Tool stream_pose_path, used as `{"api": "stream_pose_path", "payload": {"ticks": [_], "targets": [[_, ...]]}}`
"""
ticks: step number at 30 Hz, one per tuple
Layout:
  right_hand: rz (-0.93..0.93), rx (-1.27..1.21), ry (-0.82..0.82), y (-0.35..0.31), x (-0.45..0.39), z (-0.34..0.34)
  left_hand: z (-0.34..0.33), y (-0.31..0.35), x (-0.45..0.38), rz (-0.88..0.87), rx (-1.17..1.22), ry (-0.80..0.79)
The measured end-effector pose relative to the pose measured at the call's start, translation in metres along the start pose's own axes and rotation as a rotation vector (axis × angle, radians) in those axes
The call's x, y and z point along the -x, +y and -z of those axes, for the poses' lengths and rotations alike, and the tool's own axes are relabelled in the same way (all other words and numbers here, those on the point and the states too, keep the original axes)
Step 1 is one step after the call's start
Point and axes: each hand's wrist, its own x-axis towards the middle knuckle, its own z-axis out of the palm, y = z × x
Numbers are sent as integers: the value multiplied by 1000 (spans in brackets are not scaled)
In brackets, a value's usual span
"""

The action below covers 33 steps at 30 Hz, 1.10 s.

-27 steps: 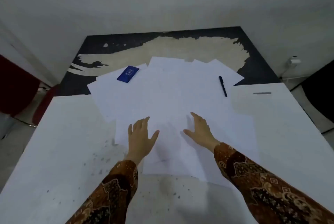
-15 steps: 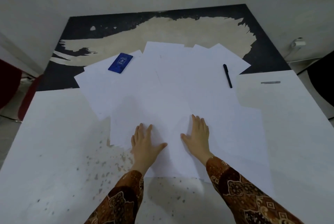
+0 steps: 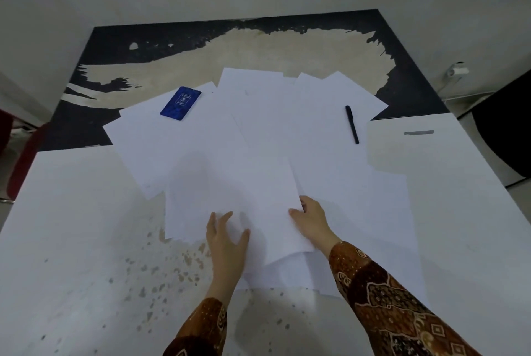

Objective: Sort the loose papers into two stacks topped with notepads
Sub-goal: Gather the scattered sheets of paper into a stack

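The white print on the small blue notepad (image 3: 180,103) at eleven o'clock is too small to read. The overlapping loose white paper sheets (image 3: 258,140) hide each other's edges and the tabletop beneath. The right hand (image 3: 311,219) has its fingertips tucked under a sheet edge, unseen. Both patterned brown sleeves (image 3: 402,307) are cut off at six o'clock.

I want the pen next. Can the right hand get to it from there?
Probably yes. The pen lies in the open on the far right papers, with nothing on it or in front of it. The right hand would first have to let go of the near sheet.
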Motion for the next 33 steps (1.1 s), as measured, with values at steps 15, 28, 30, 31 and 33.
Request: {"api": "stream_pose_path", "payload": {"ticks": [15,28,30,31,33], "targets": [[277,258,-79,17,15,-3,51,-31,-15,380,285,-43],[190,906,50,23,-9,22,60,-40,-10,334,217,25],[212,880,97,24,-8,23,58,-42,-11,340,202,15],[229,861,125,25,-7,24,57,-44,-11,348,190,15],[269,844,170,27,-6,26,56,-47,-12,357,167,25]]}}
